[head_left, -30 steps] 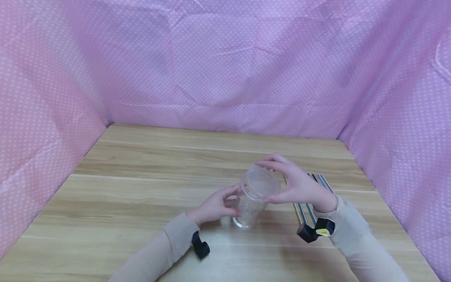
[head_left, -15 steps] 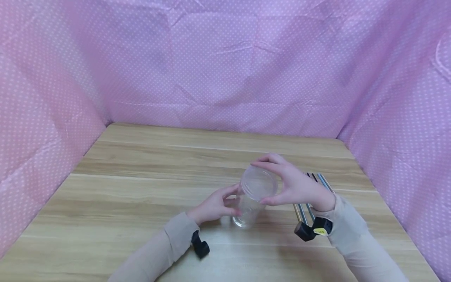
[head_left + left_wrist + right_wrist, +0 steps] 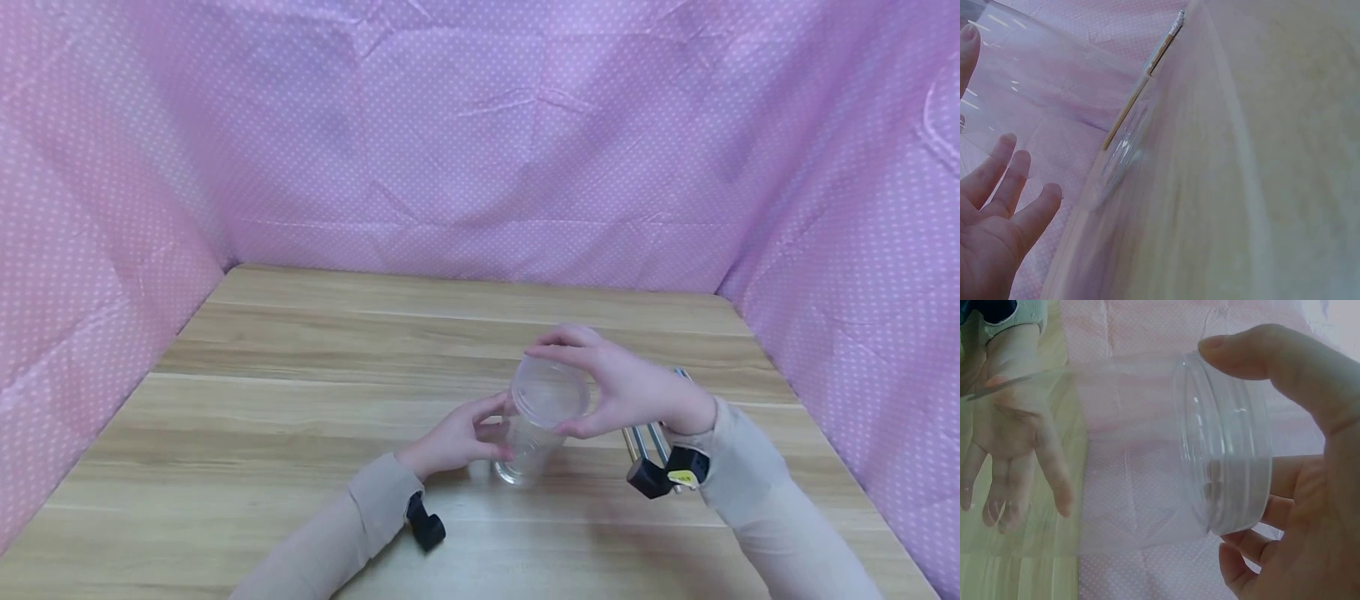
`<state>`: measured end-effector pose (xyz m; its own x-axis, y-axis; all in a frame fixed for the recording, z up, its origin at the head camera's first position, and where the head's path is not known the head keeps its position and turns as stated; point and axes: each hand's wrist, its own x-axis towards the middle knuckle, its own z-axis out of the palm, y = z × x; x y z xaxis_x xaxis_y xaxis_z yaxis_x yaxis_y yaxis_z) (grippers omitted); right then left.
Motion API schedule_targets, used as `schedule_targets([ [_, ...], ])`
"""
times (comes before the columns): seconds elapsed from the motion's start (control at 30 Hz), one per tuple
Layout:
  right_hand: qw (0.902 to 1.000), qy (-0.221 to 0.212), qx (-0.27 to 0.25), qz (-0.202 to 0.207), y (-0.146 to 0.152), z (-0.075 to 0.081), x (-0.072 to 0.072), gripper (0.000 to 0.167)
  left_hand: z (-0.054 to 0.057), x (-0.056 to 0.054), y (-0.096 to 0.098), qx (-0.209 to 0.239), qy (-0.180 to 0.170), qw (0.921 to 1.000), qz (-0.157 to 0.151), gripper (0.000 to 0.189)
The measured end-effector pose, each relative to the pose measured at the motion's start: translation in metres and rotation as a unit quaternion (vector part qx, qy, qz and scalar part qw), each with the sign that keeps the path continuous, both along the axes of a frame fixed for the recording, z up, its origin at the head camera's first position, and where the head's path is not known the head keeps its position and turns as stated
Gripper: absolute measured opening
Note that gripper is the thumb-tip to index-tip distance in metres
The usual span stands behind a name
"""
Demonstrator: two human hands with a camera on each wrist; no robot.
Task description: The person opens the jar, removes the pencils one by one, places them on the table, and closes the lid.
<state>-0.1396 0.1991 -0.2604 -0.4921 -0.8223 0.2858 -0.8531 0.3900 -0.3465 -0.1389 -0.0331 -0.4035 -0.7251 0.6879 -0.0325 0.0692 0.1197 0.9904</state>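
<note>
A clear plastic jar [image 3: 528, 454] stands upright on the wooden table, with a translucent screw lid [image 3: 551, 393] at its mouth. My right hand [image 3: 626, 385] grips the lid from the right, thumb on the near side and fingers on the far side. In the right wrist view that lid [image 3: 1241, 462] sits level on the jar [image 3: 1135, 450]; whether its thread is engaged cannot be told. Around the lower left side of the jar, my left hand [image 3: 457, 435] holds it between thumb and fingers. The left wrist view shows several fingertips [image 3: 1020, 164] against the clear wall.
Several long thin rods [image 3: 640, 443], some gold-coloured and some blue, lie on the table right of the jar, partly beneath my right forearm. Pink dotted cloth [image 3: 480, 150] walls off the table's back and sides. Both wrists carry black cameras [image 3: 426, 529].
My right hand has shifted slightly left with the lid, and the lid has turned or settled a little over the jar's mouth. My left hand has stayed in place.
</note>
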Motion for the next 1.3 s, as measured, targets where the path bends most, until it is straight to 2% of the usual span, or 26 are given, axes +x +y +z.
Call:
schedule_targets([
  [0.1,0.9998,-0.009,0.015,0.002,-0.002,0.003,-0.001,0.078,0.0,0.0,0.0,-0.001,0.002,1.0,0.0,0.083],
  [0.27,0.9993,-0.022,0.021,-0.021,-0.003,0.005,0.0,0.079,0.0,-0.001,0.0,0.0,0.013,0.9999,-0.002,0.082],
  [0.4,0.9977,-0.028,0.002,-0.061,-0.005,0.001,0.003,0.079,0.0,-0.001,-0.001,0.0,0.019,0.9998,-0.003,0.082],
  [0.6,0.9893,-0.036,-0.018,-0.14,-0.01,-0.003,0.014,0.078,-0.001,-0.002,-0.001,0.0,0.016,0.9999,-0.002,0.082],
  [0.77,0.986,-0.04,-0.038,-0.158,-0.011,-0.008,0.019,0.081,-0.001,-0.002,-0.001,-0.001,0.017,0.9998,0.0,0.082],
  [0.83,0.9868,-0.041,-0.049,-0.149,-0.009,-0.011,0.018,0.087,0.0,-0.002,-0.001,-0.001,0.017,0.9999,0.0,0.082],
  [0.93,0.9886,-0.052,-0.082,-0.115,-0.003,-0.019,0.013,0.098,0.0,-0.001,-0.001,-0.002,0.016,0.9999,0.002,0.083],
  [1.03,0.9823,-0.103,-0.147,-0.053,0.005,-0.03,0.006,0.1,0.0,-0.001,-0.001,-0.001,0.013,0.9999,0.003,0.083],
  [1.1,0.9689,-0.155,-0.193,0.0,0.009,-0.039,0.001,0.095,-0.001,-0.001,-0.001,-0.002,0.012,0.9999,0.005,0.084],
  [1.2,0.9404,-0.235,-0.236,0.069,0.012,-0.049,-0.005,0.087,-0.002,0.0,-0.001,0.0,0.011,0.9999,0.004,0.085],
  [1.3,0.9213,-0.282,-0.249,0.099,0.014,-0.055,-0.007,0.079,-0.004,0.0,-0.001,0.002,0.01,0.9999,0.001,0.086],
])
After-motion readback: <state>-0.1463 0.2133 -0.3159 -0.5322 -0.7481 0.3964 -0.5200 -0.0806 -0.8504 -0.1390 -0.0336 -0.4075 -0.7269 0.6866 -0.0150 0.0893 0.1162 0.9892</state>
